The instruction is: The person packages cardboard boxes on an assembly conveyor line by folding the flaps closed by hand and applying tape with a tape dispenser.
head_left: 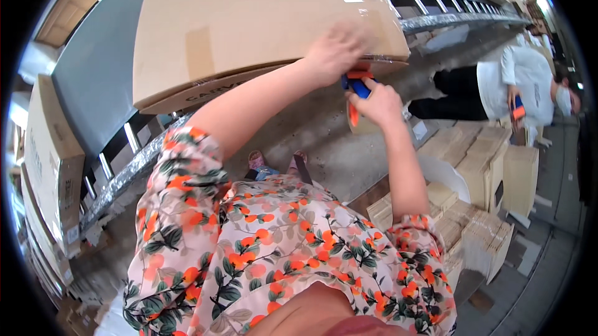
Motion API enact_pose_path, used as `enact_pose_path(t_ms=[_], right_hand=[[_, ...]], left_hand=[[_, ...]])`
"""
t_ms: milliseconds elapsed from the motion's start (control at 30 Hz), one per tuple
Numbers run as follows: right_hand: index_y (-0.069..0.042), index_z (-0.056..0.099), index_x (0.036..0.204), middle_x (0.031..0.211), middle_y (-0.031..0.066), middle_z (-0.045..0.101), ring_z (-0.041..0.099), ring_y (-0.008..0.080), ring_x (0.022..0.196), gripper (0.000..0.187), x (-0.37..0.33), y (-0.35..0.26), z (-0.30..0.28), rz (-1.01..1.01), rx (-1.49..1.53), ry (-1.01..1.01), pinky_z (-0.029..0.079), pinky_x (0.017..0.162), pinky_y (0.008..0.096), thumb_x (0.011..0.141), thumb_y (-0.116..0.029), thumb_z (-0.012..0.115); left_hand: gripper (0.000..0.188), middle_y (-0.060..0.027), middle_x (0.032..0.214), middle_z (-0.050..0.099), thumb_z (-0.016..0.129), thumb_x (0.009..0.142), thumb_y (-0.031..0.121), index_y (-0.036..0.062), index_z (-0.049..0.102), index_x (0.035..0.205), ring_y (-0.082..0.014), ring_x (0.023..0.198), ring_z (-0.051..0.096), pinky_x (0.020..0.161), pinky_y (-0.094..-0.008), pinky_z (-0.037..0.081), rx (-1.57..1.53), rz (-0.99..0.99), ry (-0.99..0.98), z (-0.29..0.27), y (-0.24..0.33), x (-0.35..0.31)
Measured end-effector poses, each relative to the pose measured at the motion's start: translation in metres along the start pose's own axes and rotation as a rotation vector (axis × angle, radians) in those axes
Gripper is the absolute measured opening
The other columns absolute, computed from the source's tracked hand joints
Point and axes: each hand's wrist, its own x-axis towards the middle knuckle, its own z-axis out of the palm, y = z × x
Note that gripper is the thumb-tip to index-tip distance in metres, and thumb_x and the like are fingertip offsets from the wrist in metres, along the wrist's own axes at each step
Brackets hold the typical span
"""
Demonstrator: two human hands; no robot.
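My right hand [381, 106] grips the blue-and-orange tape dispenser [359, 88] at the cardboard carton's [261, 21] near edge; my left hand [339, 52] blurs over that edge, grasp unreadable; floor [314, 125] opens alongside the carton.

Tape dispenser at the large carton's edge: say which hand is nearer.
Right. The right hand grips the tape dispenser; the left hand, blurred, is at the large carton, just beyond the dispenser.

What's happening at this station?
A person's right hand grips a blue-and-orange tape dispenser at the near edge of a large cardboard box. The left hand, blurred, is at the box's top near that edge. The box sits on a conveyor. A co-worker stands off to the right.
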Motion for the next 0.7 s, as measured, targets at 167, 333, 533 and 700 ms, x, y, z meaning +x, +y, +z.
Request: enact_pose_path(t_ms=[167,333,533,700], right_hand=[[-0.009,0.072,0.102,0.086,0.0125,0.070,0.066,0.0220,0.077,0.045,0.070,0.033,0.023,-0.068,0.351,-0.425,0.051,0.076,0.0332,0.073,-0.042,0.068],[-0.001,0.065,0.114,0.086,0.0105,0.069,0.064,0.0166,0.070,0.061,-0.036,0.023,0.026,-0.099,0.504,-0.362,0.051,0.067,0.0305,0.062,-0.030,0.076],[-0.002,0.062,0.118,0.105,0.0117,0.069,0.066,0.0197,0.090,0.059,-0.071,-0.020,-0.046,-0.379,0.729,-0.048,0.051,0.080,0.0314,0.063,-0.019,0.074],[-0.012,0.069,0.113,0.078,0.0085,0.068,0.062,0.0113,0.071,0.053,-0.011,-0.102,-0.138,-0.434,0.327,0.264,0.049,0.068,0.0283,0.075,-0.048,0.071]], left_hand=[[0.069,-0.0137,0.151,0.031,0.059,0.081,0.017,0.0038,0.033,0.143,-0.0270,0.141,0.028,0.115,-0.0411,0.022,-0.159,-0.059,-0.081,0.010,0.005,0.024],[0.063,-0.0155,0.147,0.036,0.059,0.079,0.010,0.0047,0.039,0.139,-0.0294,0.139,0.031,0.114,-0.0478,0.023,-0.138,-0.157,-0.124,-0.015,-0.011,-0.057],[0.089,-0.0177,0.148,0.033,0.072,0.067,0.030,0.0024,0.033,0.142,-0.0309,0.141,0.026,0.116,-0.0477,0.018,-0.033,-0.401,-0.284,-0.104,-0.094,-0.175],[0.094,-0.0171,0.149,0.035,0.075,0.065,0.043,0.0008,0.038,0.140,-0.0270,0.141,0.026,0.117,-0.0397,0.019,-0.088,-0.427,-0.128,-0.108,-0.069,-0.116]])
